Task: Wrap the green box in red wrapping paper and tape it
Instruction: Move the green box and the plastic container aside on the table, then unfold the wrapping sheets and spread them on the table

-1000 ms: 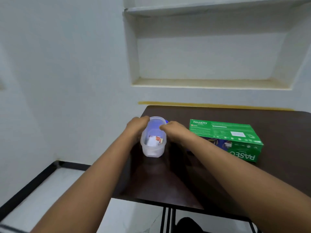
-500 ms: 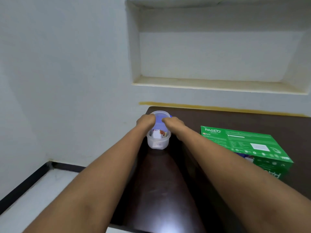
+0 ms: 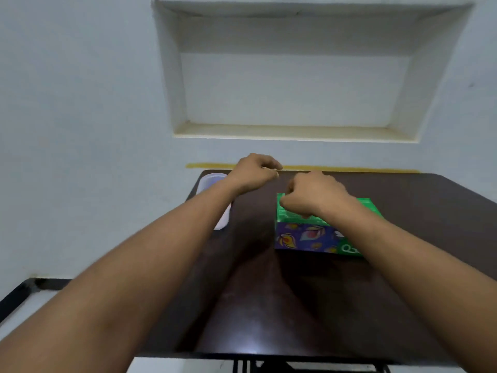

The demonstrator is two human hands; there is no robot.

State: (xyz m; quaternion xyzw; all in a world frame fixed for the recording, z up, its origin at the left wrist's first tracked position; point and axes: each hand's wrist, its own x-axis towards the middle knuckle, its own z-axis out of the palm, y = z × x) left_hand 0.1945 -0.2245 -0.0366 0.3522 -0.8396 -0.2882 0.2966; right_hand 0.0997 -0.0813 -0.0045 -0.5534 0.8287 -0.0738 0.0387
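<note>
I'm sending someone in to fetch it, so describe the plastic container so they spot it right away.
Find the dark brown table beneath the recessed wall niche. At its far left corner sits the translucent oval plastic container, partly hidden behind the left forearm. Unlike the green cardboard box to its right, it is pale and round-edged.

A dark brown table [image 3: 403, 265] with a glossy top stands against a pale blue-white wall [image 3: 80, 103]. Set into the wall above the table is a deep rectangular niche [image 3: 293, 90] with a cream-coloured sill. A thin yellow stripe [image 3: 349, 168] runs along the wall at the table's far edge. At lower left, a light floor [image 3: 16, 316] meets a black skirting strip [image 3: 16, 294].
</note>
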